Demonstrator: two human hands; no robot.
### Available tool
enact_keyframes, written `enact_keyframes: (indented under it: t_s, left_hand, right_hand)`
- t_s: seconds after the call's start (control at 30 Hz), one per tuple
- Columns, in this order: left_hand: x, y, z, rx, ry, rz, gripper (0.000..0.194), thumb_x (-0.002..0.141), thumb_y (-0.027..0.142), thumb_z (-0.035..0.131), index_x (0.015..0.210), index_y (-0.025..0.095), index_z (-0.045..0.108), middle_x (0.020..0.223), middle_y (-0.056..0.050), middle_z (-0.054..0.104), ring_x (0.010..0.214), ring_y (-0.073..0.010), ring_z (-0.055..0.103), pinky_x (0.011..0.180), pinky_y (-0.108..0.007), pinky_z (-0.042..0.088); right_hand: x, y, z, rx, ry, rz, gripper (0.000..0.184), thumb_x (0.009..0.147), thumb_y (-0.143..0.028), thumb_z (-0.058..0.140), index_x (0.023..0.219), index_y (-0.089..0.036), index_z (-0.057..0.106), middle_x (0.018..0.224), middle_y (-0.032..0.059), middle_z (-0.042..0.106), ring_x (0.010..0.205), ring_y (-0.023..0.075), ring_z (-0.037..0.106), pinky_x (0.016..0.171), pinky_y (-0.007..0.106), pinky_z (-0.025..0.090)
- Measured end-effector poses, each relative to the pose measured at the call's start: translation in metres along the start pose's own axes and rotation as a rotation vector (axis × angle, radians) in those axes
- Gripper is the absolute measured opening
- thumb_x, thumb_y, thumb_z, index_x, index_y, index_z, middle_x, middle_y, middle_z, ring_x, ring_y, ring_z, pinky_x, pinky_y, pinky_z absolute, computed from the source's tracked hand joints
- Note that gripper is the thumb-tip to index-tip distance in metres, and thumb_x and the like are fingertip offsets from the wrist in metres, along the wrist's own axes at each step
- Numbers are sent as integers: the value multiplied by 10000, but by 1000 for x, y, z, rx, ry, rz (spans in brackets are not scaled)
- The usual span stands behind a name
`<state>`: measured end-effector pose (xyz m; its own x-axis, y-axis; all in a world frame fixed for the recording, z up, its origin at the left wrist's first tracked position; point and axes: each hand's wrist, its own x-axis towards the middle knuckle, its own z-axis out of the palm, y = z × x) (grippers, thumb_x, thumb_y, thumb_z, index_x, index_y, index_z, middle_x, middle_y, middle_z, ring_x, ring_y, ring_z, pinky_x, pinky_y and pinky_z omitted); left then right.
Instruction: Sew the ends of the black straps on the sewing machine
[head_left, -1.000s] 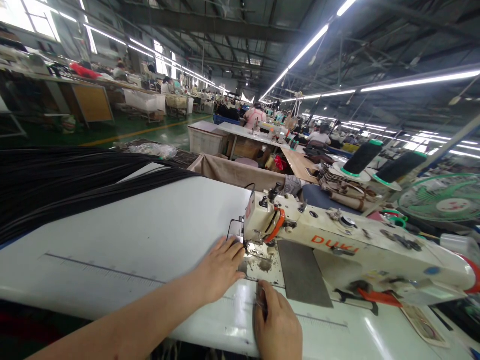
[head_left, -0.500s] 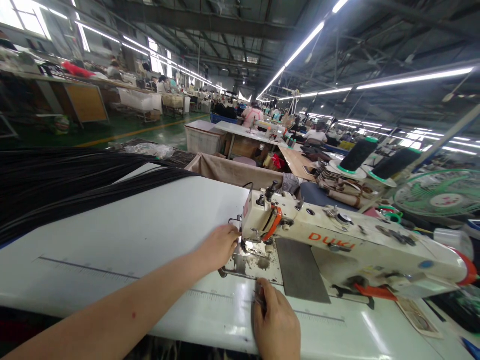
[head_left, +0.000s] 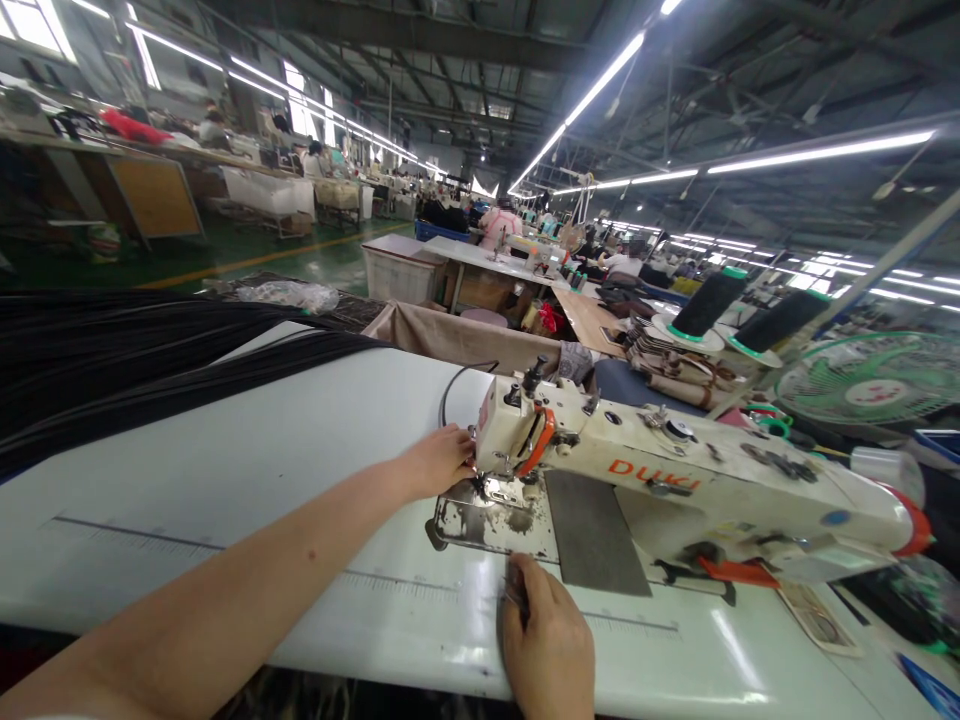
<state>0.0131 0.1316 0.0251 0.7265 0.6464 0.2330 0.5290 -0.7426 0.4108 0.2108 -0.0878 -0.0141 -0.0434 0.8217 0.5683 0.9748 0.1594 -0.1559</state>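
Note:
My left hand [head_left: 442,460] is at the left side of the sewing machine [head_left: 600,450], close to the needle area. Its fingers are pinched together, and what lies between them is hidden. A thin dark cord or strip [head_left: 444,395] curves in a loop just behind that hand, up to the machine head. Below the worn metal needle plate [head_left: 487,530], my right hand [head_left: 547,635] rests on the white table [head_left: 225,450] with curled fingers. Something small and dark shows by its thumb and forefinger, too unclear to name.
Long black strips [head_left: 150,370] lie across the table's far left. Behind the machine stands a fabric-lined bin [head_left: 457,340]. Black thread cones [head_left: 709,305] and a green fan [head_left: 877,385] are at right. Co-workers sit farther back, one in pink [head_left: 499,228].
The dark loop behind the machine head has grown larger and bulges left. My left hand has shifted slightly up and left in view; my right hand stays at nearly the same spot.

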Motion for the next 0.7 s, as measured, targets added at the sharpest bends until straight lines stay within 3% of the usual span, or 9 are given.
enact_keyframes:
  t_s: [0.23, 0.4, 0.7]
  left_hand:
    - [-18, 0, -3, -49, -20, -109, 123, 916, 249, 683, 978, 245, 788, 1078, -48, 727, 1133, -240, 642, 1035, -339, 480]
    - [-26, 14, -1, -99, -3, -234, 57, 882, 214, 716, 863, 221, 770, 1024, -29, 704, 979, -200, 684, 880, -293, 522]
    - [-45, 45, 1, -145, 21, -361, 55, 877, 176, 677, 854, 193, 724, 930, -22, 643, 799, -161, 646, 751, -287, 504]
  right_hand:
    - [2, -3, -2, -4, -3, 10, 297, 906, -140, 511, 1173, -184, 634, 912, 61, 768, 773, 227, 724, 692, 328, 540]
    - [1, -4, -3, 0, -16, 39, 307, 897, -131, 504, 1166, -196, 638, 915, 56, 769, 783, 224, 720, 705, 324, 534]
    - [0, -6, -2, 10, -44, 75, 318, 888, -130, 522, 1174, -198, 643, 906, 52, 760, 780, 231, 707, 701, 330, 520]
